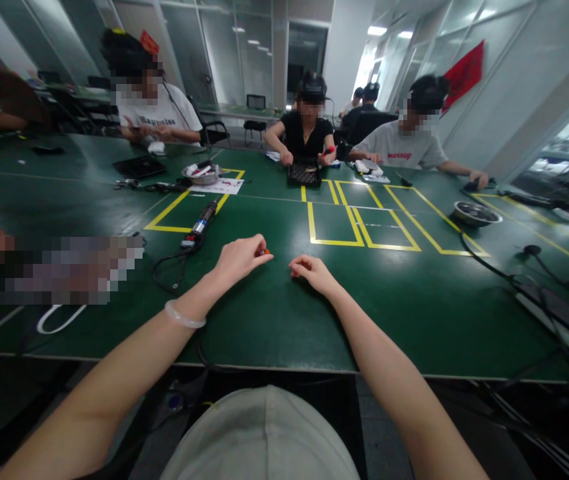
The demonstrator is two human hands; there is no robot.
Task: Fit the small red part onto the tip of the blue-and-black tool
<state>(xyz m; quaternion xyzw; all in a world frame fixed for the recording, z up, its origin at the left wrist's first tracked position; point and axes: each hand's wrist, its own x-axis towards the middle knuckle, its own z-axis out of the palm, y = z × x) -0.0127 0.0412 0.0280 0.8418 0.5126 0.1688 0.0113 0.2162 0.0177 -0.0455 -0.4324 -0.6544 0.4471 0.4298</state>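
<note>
My left hand (242, 259), with a pale bangle (184, 317) on its wrist, is just above or on the green table (274, 320). Its fingers are pinched on a small orange piece (265, 252), too small to name. Facing it across a short gap is my right hand (313, 273), its fingers curled and pressed together. Whether anything lies inside that grip is hidden. To the left of my left hand lies a dark and silver electric screwdriver (204, 220) with a black cable (168, 283), apart from my fingers.
Yellow tape rectangles (334, 241) mark the tabletop. A metal bowl (477, 214) stands right and a filled one (201, 175) back left. A co-worker opposite handles a black tray (305, 173). A black-and-white device (561, 320) with cables lies at right.
</note>
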